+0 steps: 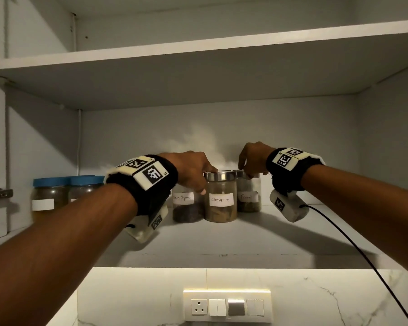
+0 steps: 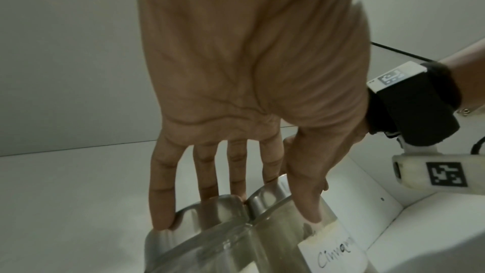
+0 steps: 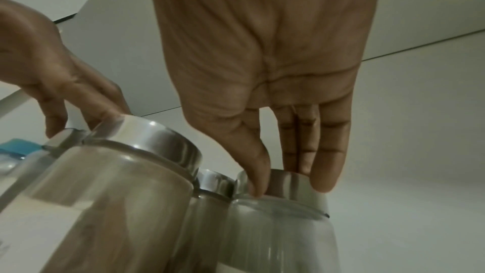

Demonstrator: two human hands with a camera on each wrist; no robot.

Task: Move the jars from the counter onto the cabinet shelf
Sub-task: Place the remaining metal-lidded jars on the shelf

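**Labelled jars on the cabinet shelf**

Left hand point(image 1: 193, 169) lies with straight fingers over "Black Pepper" jar point(image 1: 186, 205) and "Cinnamon" jar point(image 1: 220, 198). Right hand point(image 1: 253, 158) pinches the lid of a jar point(image 1: 248, 196) labelled, seemingly, "Fennel". All stand on the shelf point(image 1: 280, 234).

The cabinet shelf point(image 1: 221, 236) is seen from the head view, level and facing inward, both forearms reaching away. Each wrist view is set very close beneath a palm, looking along the fingers to steel lids. The Cinnamon jar point(image 1: 220, 196) point(image 2: 328, 242) point(image 3: 105, 194) is shared by all three — the blue-lidded jars point(image 1: 69, 194) point(image 3: 15, 146) by two.
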